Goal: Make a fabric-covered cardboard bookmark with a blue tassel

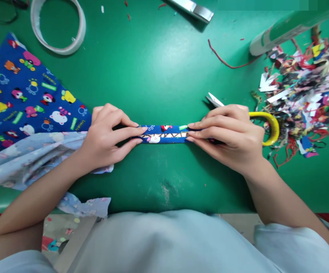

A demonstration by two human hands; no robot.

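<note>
Knuckles up and turned inward, the left hand (104,134) and right hand (232,131) pinch a folded blue strip (171,140), while a bottle-like cylinder (291,29), contents hidden, borders scraps (303,85).

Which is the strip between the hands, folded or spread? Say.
Folded: the blue strip has both sides turned in, pale band between.

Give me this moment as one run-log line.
left hand: pinching folded blue printed strip at left | right hand: pinching same strip at right | yellow-handled scissors: partly hidden by right hand | white roll: upper left
</note>
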